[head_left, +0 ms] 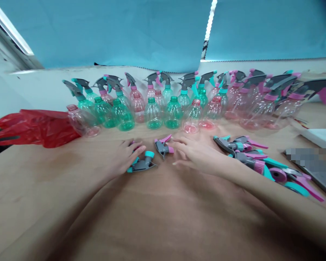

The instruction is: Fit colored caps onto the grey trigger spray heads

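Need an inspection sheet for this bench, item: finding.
Surface: flat brown tabletop
Work items: transparent green and pink plastic bottles, some topped with grey trigger sprayers; loose grey, teal and pink plastic spray heads at right
Clutter: crumpled red plastic bag left; dark flat slab right, partly pixelated
Hands: left hand at grey-and-teal plastic spray head; right hand beside grey-and-pink plastic spray head; contact unclear
Cables: nothing clearly seen
Surroundings: blue sheet covering above pale wall

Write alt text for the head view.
A person's left hand and right hand are at loose trigger spray heads on a brown tabletop. Beyond stand clear pink and green open-necked bottles and others with spray heads fitted; a red plastic bag lies left, more loose heads right.
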Demonstrator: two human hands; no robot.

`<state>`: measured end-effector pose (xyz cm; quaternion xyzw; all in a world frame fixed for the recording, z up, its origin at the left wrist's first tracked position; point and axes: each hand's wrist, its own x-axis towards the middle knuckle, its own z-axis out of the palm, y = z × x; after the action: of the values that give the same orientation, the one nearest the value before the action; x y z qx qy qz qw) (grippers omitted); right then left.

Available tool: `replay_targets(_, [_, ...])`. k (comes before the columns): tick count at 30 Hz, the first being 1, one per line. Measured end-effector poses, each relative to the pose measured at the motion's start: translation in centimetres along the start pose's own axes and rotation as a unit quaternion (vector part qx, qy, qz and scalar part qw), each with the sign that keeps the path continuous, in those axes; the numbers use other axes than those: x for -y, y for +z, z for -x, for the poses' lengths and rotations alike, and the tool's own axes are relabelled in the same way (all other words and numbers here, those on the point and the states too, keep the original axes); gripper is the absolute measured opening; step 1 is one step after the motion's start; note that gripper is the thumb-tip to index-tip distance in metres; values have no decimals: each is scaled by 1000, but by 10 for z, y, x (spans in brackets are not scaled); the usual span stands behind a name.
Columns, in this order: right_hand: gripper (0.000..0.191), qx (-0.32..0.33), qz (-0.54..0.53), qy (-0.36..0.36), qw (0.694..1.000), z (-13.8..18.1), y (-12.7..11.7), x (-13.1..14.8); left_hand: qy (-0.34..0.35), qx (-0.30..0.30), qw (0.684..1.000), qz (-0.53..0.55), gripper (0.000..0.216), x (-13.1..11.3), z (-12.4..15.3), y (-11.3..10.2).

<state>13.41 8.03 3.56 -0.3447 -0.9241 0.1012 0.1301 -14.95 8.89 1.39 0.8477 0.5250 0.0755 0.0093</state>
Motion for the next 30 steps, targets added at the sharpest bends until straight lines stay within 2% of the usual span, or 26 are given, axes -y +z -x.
replay_targets(3, [57, -12, -4, -10, 1000, -10, 11, -2, 5, -3, 1000, 12, 35, -8, 9, 0])
replay_targets(7, [44, -7, -14, -15, 1000, -17, 15, -4, -23, -17, 999, 24, 42, -18, 13, -6])
replay_targets(11, [28, -2, -24, 3, 1000, -13, 9, -4, -30, -29, 998, 49, 40, -22, 14, -6])
replay_targets(19, [28, -9, -67, 36, 997, -3, -8, -5, -90, -82, 988, 97, 45, -35, 15, -19])
replay_targets(23, [34, -26, -87, 57, 994, 6, -35, 0, -47, -77, 984, 155, 38, -68, 15, -27])
replay_targets(24, [35, -26, -90, 57, 994, 9, -42, 3, -23, -51, 983, 175, 38, -79, 15, -28])
replay_targets(27, [32, -27, -103, 57, 993, 18, -58, 18, 9, -63, 979, 196, 60, -115, 13, -25])
replay_targets(28, [30, -21, -110, 57, 992, 21, -61, 23, 9, -72, 974, 214, 61, -126, 12, -23])
replay_targets(30, [26, -8, -109, 76, 991, 25, -64, 33, -1, -75, 960, 269, 42, -142, 10, -17])
